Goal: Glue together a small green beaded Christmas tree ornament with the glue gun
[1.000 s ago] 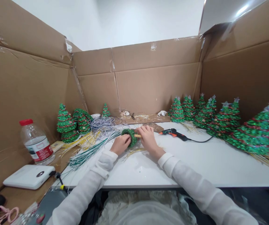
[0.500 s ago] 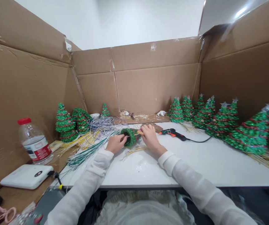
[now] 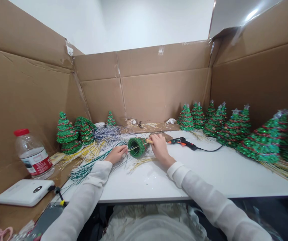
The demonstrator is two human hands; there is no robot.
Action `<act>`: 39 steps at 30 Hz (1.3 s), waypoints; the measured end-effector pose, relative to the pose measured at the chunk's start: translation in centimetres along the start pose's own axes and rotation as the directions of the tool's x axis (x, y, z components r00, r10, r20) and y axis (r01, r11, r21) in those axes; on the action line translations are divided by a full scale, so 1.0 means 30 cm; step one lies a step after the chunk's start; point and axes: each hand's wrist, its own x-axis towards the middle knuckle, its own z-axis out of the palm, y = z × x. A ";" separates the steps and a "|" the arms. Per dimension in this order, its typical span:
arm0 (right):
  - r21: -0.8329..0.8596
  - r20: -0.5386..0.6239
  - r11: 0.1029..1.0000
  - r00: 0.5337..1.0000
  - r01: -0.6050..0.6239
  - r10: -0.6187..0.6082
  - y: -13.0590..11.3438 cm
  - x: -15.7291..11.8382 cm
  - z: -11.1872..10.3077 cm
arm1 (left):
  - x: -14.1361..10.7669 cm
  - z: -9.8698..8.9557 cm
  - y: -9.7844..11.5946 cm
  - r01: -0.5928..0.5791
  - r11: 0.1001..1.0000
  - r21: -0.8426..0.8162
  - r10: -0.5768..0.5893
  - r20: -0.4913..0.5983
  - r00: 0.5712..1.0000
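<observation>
Now we log the left hand [image 3: 117,154] drawn back from the green wire cone [image 3: 137,147], which it gripped a second ago. Its fingers sit narrow and just beside the cone's open end, and we cannot tell whether they pinch a thin wire there. The right hand [image 3: 160,149] is closed around a wooden stick [image 3: 149,141]. The stick appears to run into the cone, which sits tilted on it, close above the white table [image 3: 209,187], with its open end facing left. We note a glue gun [image 3: 181,143] lying just right of that hand, its cord trailing farther right. Left of the cone lie loose bundles of green wires [image 3: 88,169] and yellow wires [image 3: 83,151], with silvery wires [image 3: 106,133] behind them. Finished wire trees [image 3: 262,144] stand in a row along the right side, and more trees [image 3: 65,132] stand at left, near a plastic bottle [image 3: 32,154].
</observation>
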 end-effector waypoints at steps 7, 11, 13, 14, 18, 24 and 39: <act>-0.022 -0.027 1.000 1.000 -0.009 0.009 -0.013 -0.002 -0.001 | -0.015 -0.017 -0.046 -0.050 0.996 -0.073 0.049 -0.016 0.999; 0.005 -0.042 1.000 0.999 -0.009 0.010 -0.017 -0.003 -0.006 | -0.023 -0.020 0.004 -0.132 0.975 0.177 0.141 -0.036 0.989; 0.020 -0.044 1.000 0.999 0.000 0.001 -0.026 -0.004 -0.005 | -0.016 -0.006 0.055 -0.140 0.929 0.344 0.187 -0.107 0.977; 0.023 -0.039 1.000 0.999 0.008 -0.007 -0.033 -0.005 -0.002 | -0.007 0.006 0.085 -0.140 0.904 0.404 0.210 -0.134 0.969; 0.025 -0.002 0.999 0.999 0.038 -0.037 -0.067 -0.004 0.013 | 0.040 0.073 0.188 -0.072 0.823 0.563 0.236 -0.225 0.945; 0.072 0.038 0.997 0.999 0.034 -0.037 -0.067 0.001 0.014 | 0.057 0.100 0.194 -0.071 0.851 0.520 0.236 -0.257 0.937; 0.109 0.183 0.991 0.981 -0.081 0.060 -0.050 0.002 0.027 | 0.066 0.130 0.150 -0.043 0.999 -0.032 0.034 -0.235 0.971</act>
